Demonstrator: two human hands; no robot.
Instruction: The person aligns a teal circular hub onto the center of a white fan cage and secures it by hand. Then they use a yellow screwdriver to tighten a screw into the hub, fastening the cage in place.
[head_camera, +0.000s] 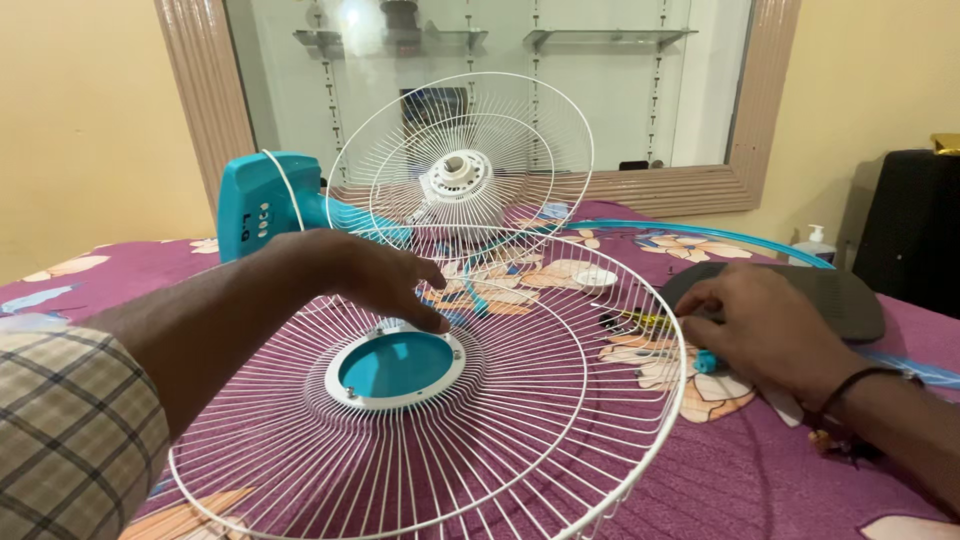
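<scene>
My left hand (375, 275) lies palm down on the front guard (430, 400), fingers loosely curled and resting on its white wires just above the teal hub (395, 365); it presses there rather than clasping anything. My right hand (765, 325) sits just off the guard's right rim, fingers bent down onto the bedspread (740, 470), with a small teal knob (706, 361) at my thumb; I cannot tell whether I am pinching it or only touching it. Just left of those fingertips, near the rim, lies a dark screwdriver-like tool (630, 320), too small to make out well. The guard itself lies nearly flat in front of me, its near edge lifted a little off the purple flowered cloth. Behind the guard, the rear guard (460, 160) stands tilted upright on the fan's motor, with the teal fan body (262, 203) behind and left of it. A teal ring (720, 237) curves away behind the guard to the right, passing a dark oval base (835, 300) beyond my right hand. A pump bottle (817, 243) stands past that, and a mirror (480, 60) hangs on the wall behind.
</scene>
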